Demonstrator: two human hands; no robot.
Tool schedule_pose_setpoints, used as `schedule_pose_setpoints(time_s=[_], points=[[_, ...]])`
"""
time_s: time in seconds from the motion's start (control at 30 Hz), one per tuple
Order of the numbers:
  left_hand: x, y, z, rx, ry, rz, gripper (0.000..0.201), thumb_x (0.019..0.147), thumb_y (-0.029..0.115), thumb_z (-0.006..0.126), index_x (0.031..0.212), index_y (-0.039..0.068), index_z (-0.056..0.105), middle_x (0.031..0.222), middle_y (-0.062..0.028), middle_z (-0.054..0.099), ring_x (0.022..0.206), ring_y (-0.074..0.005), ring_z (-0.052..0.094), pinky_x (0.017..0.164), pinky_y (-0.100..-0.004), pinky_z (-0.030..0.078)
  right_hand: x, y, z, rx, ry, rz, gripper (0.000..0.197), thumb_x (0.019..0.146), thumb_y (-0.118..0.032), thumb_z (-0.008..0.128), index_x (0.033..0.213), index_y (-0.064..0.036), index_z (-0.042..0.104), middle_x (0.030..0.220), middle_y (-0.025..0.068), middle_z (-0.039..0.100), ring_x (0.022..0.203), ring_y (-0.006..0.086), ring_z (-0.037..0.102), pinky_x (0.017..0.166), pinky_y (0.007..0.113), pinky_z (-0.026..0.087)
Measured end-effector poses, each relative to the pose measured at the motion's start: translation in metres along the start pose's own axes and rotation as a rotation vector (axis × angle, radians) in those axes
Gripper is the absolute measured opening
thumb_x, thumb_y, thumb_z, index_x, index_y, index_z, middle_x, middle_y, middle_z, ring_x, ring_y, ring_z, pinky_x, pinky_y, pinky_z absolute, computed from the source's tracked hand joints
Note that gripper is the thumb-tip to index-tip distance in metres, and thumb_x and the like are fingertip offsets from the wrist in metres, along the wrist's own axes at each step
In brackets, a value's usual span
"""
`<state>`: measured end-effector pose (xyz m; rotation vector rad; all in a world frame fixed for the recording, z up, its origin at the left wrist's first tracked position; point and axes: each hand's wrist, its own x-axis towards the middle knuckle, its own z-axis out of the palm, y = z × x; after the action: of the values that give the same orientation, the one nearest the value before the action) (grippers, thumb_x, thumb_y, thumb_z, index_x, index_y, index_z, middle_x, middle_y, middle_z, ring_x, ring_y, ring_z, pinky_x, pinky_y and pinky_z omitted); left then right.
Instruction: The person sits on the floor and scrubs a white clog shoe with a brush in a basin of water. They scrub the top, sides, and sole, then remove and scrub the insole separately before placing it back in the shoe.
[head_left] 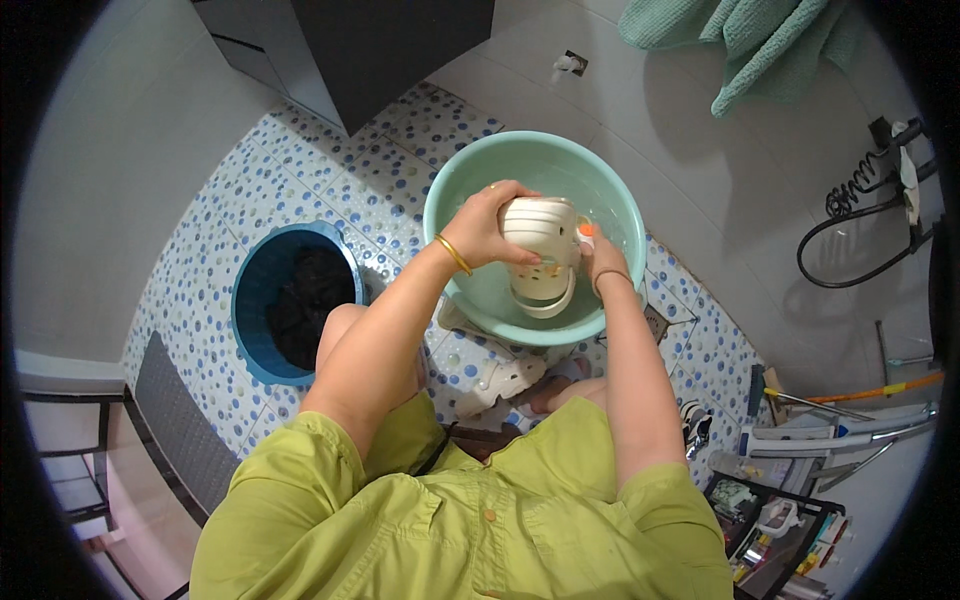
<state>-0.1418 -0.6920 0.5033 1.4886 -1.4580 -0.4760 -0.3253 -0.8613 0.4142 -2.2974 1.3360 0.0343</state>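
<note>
Over a mint-green basin (pixel 460 160) of water, my left hand (pixel 490 228) grips a white clog (pixel 540 225) from its left side. The clog stands on end, its ridged sole edge up and its heel strap hanging low toward the water. My right hand (pixel 603 258) is closed at the clog's right side, around a small white-and-orange object (pixel 586 231). Its kind is mostly hidden by my fingers. A second white clog (pixel 503 384) lies on the wet tiles between my feet and the basin.
A blue bucket (pixel 245 330) with dark cloth in it stands left of the basin. A dark cabinet (pixel 400 50) rises at the far side. Green towels (pixel 750 45) hang at upper right. A black hose (pixel 810 245) and a caddy of bottles (pixel 775 530) are on the right.
</note>
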Motion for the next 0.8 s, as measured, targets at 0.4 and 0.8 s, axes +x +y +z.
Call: schedule_pose_setpoints(time_s=[0.4,0.8], points=[[-0.008,-0.034,0.011,0.011,0.369,-0.281,0.079,0.048,0.041,0.083,0.104,-0.001,0.048,0.095,-0.0180,0.060,0.089,-0.0277,0.060,0.078,-0.0343,0.048,-0.106,-0.110,-0.034,0.347,0.354,-0.495,0.052,0.087,-0.034,0.050,0.135,-0.0209,0.034,0.098,0.0215,0.061,0.091,0.0365,0.059,0.077,0.041,0.047],[-0.013,-0.030,0.032,0.052,0.309,-0.510,0.081,0.046,0.035,0.085,0.107,-0.002,0.046,0.100,-0.0188,0.059,0.093,-0.0250,0.059,0.080,-0.0334,0.047,-0.084,-0.105,-0.037,0.418,0.274,-0.245,0.049,0.087,-0.030,0.050,0.133,-0.0224,0.036,0.088,0.0208,0.061,0.075,0.0379,0.059,0.064,0.045,0.048]])
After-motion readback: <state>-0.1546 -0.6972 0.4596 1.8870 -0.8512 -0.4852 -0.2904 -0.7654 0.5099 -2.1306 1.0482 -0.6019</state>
